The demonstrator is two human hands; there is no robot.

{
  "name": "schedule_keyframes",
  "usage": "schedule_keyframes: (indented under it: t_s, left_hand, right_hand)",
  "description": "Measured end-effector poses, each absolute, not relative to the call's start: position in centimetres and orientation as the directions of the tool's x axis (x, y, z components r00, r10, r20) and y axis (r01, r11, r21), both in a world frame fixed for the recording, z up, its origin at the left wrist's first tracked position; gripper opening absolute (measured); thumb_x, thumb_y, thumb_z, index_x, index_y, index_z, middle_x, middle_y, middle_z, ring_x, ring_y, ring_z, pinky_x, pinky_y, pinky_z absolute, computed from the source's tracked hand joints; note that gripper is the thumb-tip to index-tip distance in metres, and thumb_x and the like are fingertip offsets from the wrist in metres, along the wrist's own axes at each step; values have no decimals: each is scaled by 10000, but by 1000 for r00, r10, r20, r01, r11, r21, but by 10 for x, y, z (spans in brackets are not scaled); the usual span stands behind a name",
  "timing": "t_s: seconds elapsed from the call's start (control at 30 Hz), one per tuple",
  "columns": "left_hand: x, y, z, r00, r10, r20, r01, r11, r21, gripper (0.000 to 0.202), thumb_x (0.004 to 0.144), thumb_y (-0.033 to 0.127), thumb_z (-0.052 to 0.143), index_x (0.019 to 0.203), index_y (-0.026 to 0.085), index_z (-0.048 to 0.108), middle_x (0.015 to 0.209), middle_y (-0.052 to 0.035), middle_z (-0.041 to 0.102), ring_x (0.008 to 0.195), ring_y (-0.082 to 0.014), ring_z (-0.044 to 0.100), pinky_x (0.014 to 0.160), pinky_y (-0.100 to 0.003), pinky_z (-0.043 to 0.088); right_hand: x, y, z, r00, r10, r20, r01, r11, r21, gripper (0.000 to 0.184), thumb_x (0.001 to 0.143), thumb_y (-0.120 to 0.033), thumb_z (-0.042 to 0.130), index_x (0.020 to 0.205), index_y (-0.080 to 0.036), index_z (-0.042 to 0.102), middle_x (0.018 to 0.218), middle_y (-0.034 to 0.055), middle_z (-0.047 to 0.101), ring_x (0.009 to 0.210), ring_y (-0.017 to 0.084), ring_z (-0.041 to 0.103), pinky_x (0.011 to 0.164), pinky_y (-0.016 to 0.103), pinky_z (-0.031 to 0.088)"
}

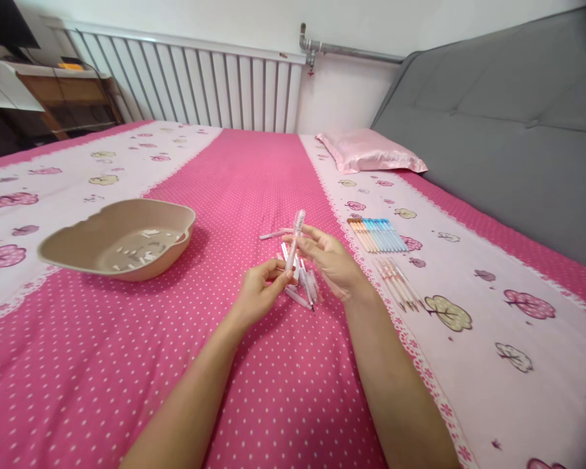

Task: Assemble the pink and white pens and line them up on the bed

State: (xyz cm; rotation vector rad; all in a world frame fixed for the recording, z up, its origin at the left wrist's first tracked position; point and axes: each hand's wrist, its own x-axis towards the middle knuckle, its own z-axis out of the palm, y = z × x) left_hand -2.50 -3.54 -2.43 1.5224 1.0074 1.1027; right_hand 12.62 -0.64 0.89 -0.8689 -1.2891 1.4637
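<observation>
A slim, translucent pale-pink pen point(298, 225) slants steeply over a loose pen pile point(308, 286).

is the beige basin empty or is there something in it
Not empty, but not full: small white pieces lie scattered in the basin, with much of its inside bare.

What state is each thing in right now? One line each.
Left hand: pinching the held pen's lower end
Right hand: fingers on the pen's upper part
Held pen: slanted; capped or not, can't tell
Loose pens: jumbled pile
Blue and orange pens: neat row
Pink pens: side by side
Basin: upright, white bits scattered inside
Pillow: lying flat
</observation>
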Motion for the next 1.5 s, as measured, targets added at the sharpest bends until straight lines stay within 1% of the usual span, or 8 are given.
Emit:
schedule_keyframes:
  t_s: [0.13, 0.23, 0.53, 0.77, 0.87, 1.07, 1.23, 1.5]
  left_hand:
    - [-26, -35, -26, 266, 947, 182, 71, -208, 976, 314, 812, 428, 583, 894, 127, 618, 829, -97, 705, 779, -195, 670, 691, -290, 508]
    - [-26, -35, -25, 274, 944, 185, 64, -210, 976, 316, 810, 437, 582, 887, 132, 620, 821, -90, 707, 773, -193, 669, 692, -292, 509]
    - [-24, -36, -23, 232, 962, 145, 66, -165, 984, 263, 764, 383, 646, 856, 137, 626, 813, -84, 710, 757, -193, 673, 670, -282, 513]
    - [-24, -36, -24, 205, 967, 149, 94, -171, 981, 255, 755, 369, 656, 842, 131, 626, 771, -78, 701, 735, -188, 667, 660, -277, 504]
    - [-24, -35, -25, 209, 966, 152, 75, -171, 982, 280, 759, 397, 650, 854, 135, 631, 788, -79, 702, 748, -188, 663, 667, -276, 502]
    - [-26, -34, -27, 282, 942, 184, 31, -200, 979, 335, 813, 446, 574, 909, 131, 635, 802, -69, 687, 772, -184, 647, 727, -298, 497]
    - [-26, -35, -25, 333, 925, 182, 52, -211, 976, 352, 842, 447, 529, 944, 126, 631, 823, -80, 690, 779, -198, 644, 737, -322, 500]
    - [-25, -35, -26, 335, 926, 174, 89, -215, 973, 358, 855, 452, 504, 944, 124, 617, 829, -83, 687, 774, -193, 646, 737, -314, 501]
  right_hand:
    - [128, -8, 12, -346, 934, 87, -248, -1, -969, 324, 782, -249, 642, 1094, -227, 556, 1015, 45, 697, 856, 175, 634, 769, 345, 524]
    - [128, -9, 12, -348, 936, 56, -233, -28, -972, 332, 770, -214, 640, 1088, -225, 545, 985, 42, 705, 819, 177, 644, 717, 340, 535]
    - [129, -4, 5, -286, 957, 49, -207, -12, -978, 397, 685, -258, 743, 1038, -216, 567, 883, 38, 680, 772, 180, 647, 673, 340, 547]
    - [125, -5, 5, -205, 978, 41, -201, -1, -980, 469, 590, -256, 812, 990, -190, 578, 759, -10, 618, 705, 140, 615, 670, 295, 530]
    - [124, -7, 7, -211, 976, 49, -205, 5, -979, 460, 605, -278, 802, 995, -199, 571, 808, -1, 633, 744, 146, 620, 681, 295, 533]
    - [127, -9, 11, -357, 933, 44, -246, -49, -968, 346, 755, -284, 675, 1074, -222, 557, 1066, 56, 663, 810, 164, 629, 668, 313, 550]
    - [129, -7, 8, -379, 924, 48, -262, -58, -963, 327, 757, -226, 664, 1069, -216, 564, 1012, 45, 690, 734, 154, 639, 651, 317, 559]
    - [129, -5, 6, -311, 949, 60, -221, -11, -975, 347, 710, -238, 724, 1034, -204, 606, 909, 53, 709, 839, 194, 658, 707, 347, 557]
